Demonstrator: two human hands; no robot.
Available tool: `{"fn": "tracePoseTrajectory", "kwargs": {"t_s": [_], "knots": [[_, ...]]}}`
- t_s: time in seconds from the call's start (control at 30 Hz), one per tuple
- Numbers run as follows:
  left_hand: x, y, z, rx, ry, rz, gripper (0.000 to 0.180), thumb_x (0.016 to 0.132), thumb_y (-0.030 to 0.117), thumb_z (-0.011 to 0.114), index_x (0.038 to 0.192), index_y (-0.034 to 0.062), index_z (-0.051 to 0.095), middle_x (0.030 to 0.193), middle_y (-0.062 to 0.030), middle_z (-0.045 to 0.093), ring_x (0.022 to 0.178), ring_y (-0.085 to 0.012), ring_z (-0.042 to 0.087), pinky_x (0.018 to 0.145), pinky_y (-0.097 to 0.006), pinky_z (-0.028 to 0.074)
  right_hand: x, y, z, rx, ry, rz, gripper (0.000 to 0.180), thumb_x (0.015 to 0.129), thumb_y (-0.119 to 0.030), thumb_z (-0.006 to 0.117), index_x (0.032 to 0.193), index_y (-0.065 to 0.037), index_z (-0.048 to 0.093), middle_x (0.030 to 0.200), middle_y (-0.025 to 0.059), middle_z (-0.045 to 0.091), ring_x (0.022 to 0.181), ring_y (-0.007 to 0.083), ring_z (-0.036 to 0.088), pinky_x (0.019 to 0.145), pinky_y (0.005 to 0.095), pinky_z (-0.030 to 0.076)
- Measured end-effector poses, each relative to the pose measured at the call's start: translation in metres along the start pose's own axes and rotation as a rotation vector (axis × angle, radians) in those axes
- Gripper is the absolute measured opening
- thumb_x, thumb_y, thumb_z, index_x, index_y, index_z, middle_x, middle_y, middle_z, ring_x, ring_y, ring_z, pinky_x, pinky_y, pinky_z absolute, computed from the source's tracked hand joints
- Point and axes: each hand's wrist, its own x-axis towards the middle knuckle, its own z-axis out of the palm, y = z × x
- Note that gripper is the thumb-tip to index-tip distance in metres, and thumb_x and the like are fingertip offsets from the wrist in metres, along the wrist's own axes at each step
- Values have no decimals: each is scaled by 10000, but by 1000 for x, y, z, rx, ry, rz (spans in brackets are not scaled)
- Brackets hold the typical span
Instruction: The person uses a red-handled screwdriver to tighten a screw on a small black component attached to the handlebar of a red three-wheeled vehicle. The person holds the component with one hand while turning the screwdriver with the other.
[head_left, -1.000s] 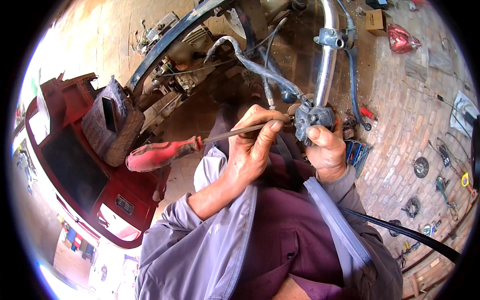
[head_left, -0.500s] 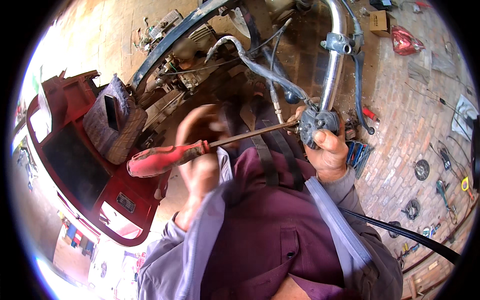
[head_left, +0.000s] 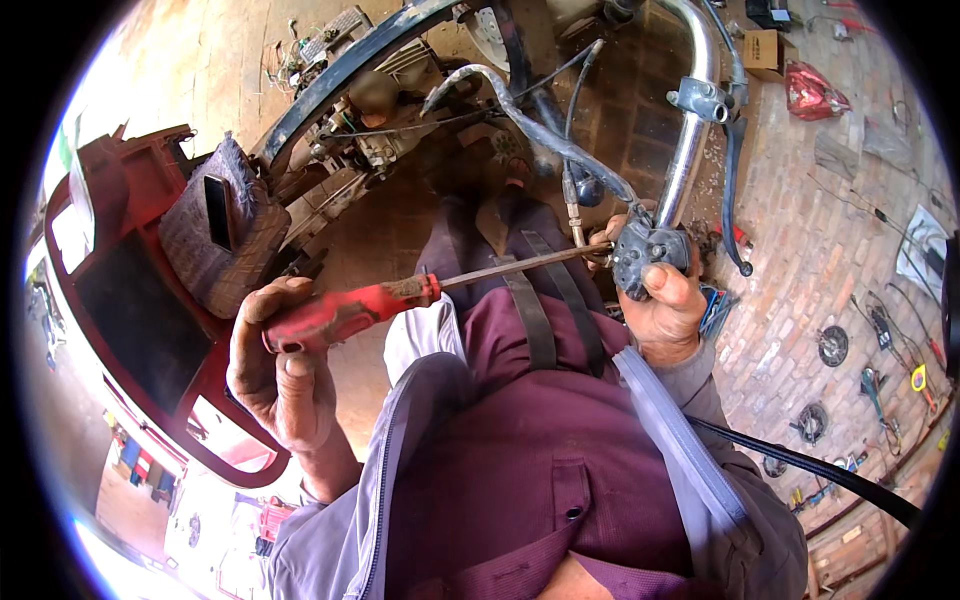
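On the brick floor [head_left: 790, 290]: a stripped motorcycle frame [head_left: 350, 70] stands ahead, a red body panel [head_left: 110, 310] to the left.
Handlebar [head_left: 690, 140]: chrome tube curving down to a grey switch housing [head_left: 645, 255], cables trailing from it.
Left hand [head_left: 280, 360]: closed around the red handle of a screwdriver [head_left: 400, 295], thumb along it, seemingly to turn it.
Screwdriver shaft: reaches across the lap, tip at the housing.
Right hand [head_left: 665, 305]: wrapped about the housing from below, likely steadying it against the push.
Packages: brown carton [head_left: 765, 50] and red bag [head_left: 810, 95] top right, white sheet [head_left: 925, 250] at the right edge.
Small tools [head_left: 880, 380]: scattered on the bricks, right.
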Motion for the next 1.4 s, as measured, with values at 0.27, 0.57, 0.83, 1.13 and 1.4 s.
{"fn": "tracePoseTrajectory", "kwargs": {"t_s": [0.27, 0.57, 0.83, 1.13, 1.4], "knots": [[10, 12, 3, 139, 56, -204, 363, 880, 168, 614, 1125, -100, 597, 1120, -168, 578, 976, -225, 572, 904, -323, 437, 2, -1, 0, 35, -45, -14, 625, 640, -125, 682, 1219, 8, 484, 1035, 209, 589, 983, 353, 611, 926, 507, 476], [18, 3, 17, 8, -117, -4, 471, 902, 205, 599, 1260, -86, 503, 1181, -283, 577, 1013, -320, 619, 826, -387, 526, 2, 0, 0, 41, -58, -12, 628, 646, -129, 688, 1220, 4, 473, 1042, 199, 590, 974, 335, 622, 899, 471, 501], [21, 6, 17, 205, 87, -310, 552, 901, 441, 615, 1095, -73, 565, 856, -118, 658, 612, -111, 589, 495, -195, 427, 1, 1, 1, 9, -47, -54, 617, 641, -122, 699, 1204, 22, 490, 1033, 196, 591, 948, 335, 632, 884, 459, 512], [27, 2, -9, 273, -192, -24, 392, 876, 184, 658, 1144, -85, 565, 1111, -201, 589, 945, -221, 597, 757, -299, 448, 2, -1, 2, 43, -65, -42, 600, 649, -124, 696, 1195, 20, 492, 1035, 214, 597, 967, 346, 630, 903, 475, 498], [23, -5, -5, 211, -131, 55, 402, 903, 189, 636, 1199, -67, 541, 1138, -185, 591, 1112, -281, 566, 960, -388, 442, 2, -1, 2, 57, -73, -27, 624, 646, -128, 697, 1207, 17, 467, 1043, 222, 594, 992, 347, 619, 919, 483, 485]]}}
